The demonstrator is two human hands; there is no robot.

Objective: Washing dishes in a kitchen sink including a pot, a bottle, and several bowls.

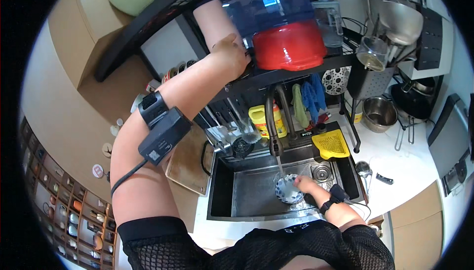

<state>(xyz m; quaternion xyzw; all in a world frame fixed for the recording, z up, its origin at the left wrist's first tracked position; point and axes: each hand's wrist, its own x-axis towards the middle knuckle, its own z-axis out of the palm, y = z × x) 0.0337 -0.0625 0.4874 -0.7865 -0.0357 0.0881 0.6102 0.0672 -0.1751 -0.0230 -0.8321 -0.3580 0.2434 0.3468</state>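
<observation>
In the head view my right hand (304, 184) grips the rim of a blue-and-white patterned dish (289, 190) over the black sink (237, 216). Water runs from the dark faucet (273, 136) onto the dish. Raised to the shelf above, my left hand (230, 57) is beside a pale pink cylindrical container (211, 20) and left of a red glossy pot (290, 46). Its fingers are partly hidden, and whether they hold anything is unclear.
A yellow strainer (331, 143) rests at the sink's back right corner. Behind the sink stands a yellow bottle (259, 120). A wooden cutting board (189, 162) is at its left. Right of it lie a ladle (363, 169) and a black-handled object (384, 179); a steel pot (379, 112) stands farther back.
</observation>
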